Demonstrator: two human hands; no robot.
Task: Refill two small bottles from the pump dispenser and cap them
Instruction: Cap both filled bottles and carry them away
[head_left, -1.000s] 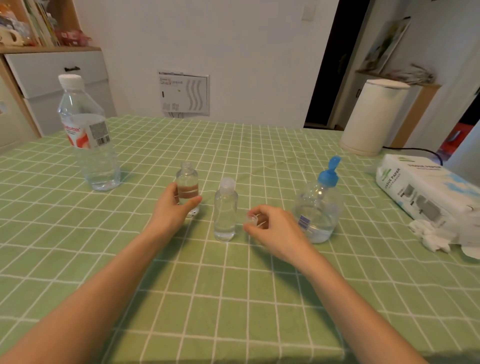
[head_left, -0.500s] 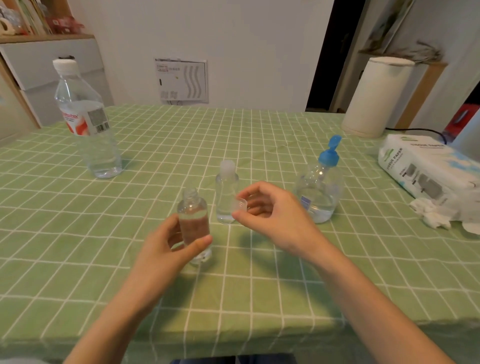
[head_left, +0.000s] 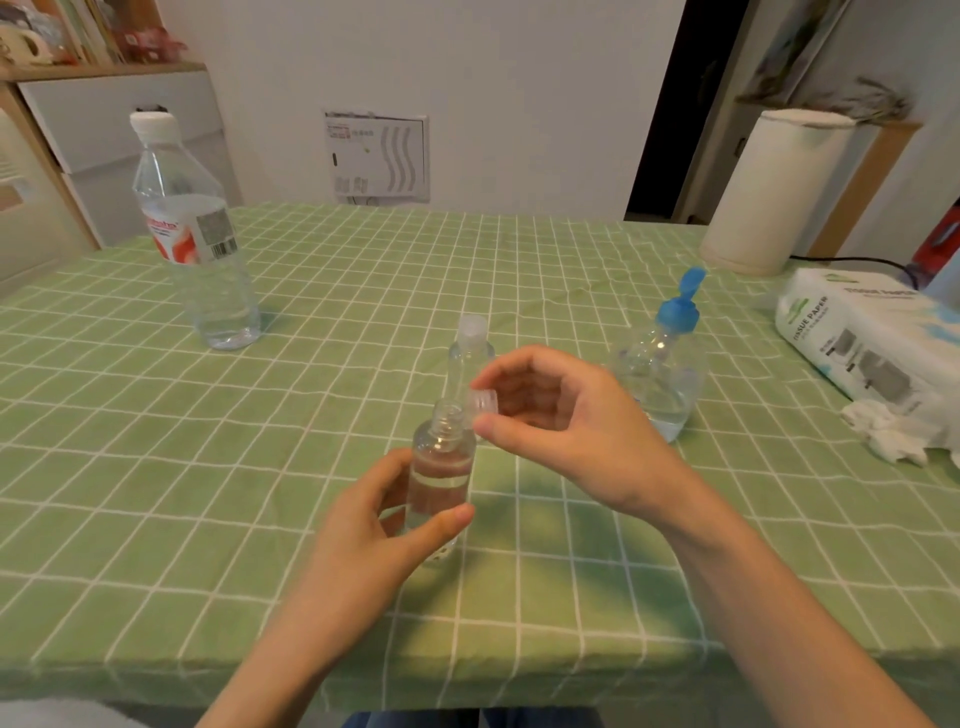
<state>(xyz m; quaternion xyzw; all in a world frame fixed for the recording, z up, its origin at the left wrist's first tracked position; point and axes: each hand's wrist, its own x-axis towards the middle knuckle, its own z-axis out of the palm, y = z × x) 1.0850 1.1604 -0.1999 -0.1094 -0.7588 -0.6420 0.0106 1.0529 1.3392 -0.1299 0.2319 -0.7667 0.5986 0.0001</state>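
My left hand (head_left: 371, 535) grips a small clear bottle (head_left: 442, 457) upright above the table; its threaded neck is uncovered and clear liquid fills part of it. My right hand (head_left: 561, 415) pinches a small clear cap (head_left: 483, 402) between thumb and fingers, just right of the bottle's neck. Behind them stands a second small clear bottle (head_left: 470, 345) with its cap on. The pump dispenser (head_left: 662, 369), clear with a blue top, stands on the table to the right of my right hand.
A green checked cloth (head_left: 311, 519) covers the table. A large plastic water bottle (head_left: 195, 234) stands at the back left. A tissue pack (head_left: 867, 343) with crumpled tissue lies at the right edge, behind it a white cylinder (head_left: 774, 192).
My left hand has lifted the uncapped small bottle and drawn it toward me. My right hand has risen with the cap and come close to the bottle's neck.
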